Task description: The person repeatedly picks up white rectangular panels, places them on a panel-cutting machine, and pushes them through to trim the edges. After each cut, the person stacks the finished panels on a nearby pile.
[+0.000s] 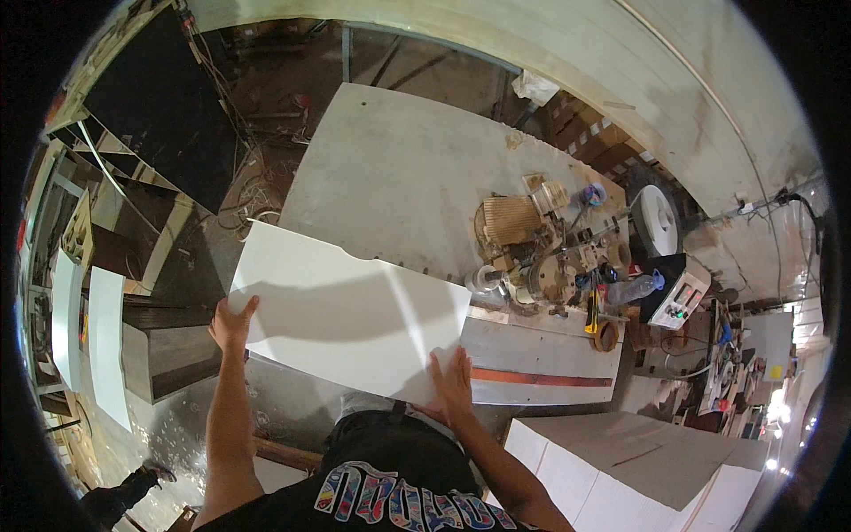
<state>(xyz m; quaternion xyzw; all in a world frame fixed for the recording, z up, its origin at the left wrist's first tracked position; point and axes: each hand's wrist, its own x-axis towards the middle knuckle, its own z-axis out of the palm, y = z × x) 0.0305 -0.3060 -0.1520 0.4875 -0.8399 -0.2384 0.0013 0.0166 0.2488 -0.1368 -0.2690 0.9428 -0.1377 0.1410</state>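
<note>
A white rectangular panel (346,315) with a shallow notch in its far edge is held flat in front of my body, tilted down toward the right. My left hand (232,325) grips its left end, thumb over the top face and the other fingers partly hidden at the edge. At the near right corner, my right hand (450,386) holds the panel with its fingers along the right edge. Beyond the panel stands a grey-topped worktable (381,168). A dusty motor-driven machine (550,275) is mounted on the table's right part, off the panel's right end.
Beside the machine are a yellow cutter knife (591,312), a tape roll (605,336), a plastic bottle (634,288) and a control box (681,300). White-sided boxes (620,470) stand at my lower right. More white panels (108,346) lean at the left. Another person's leg (124,496) shows at lower left.
</note>
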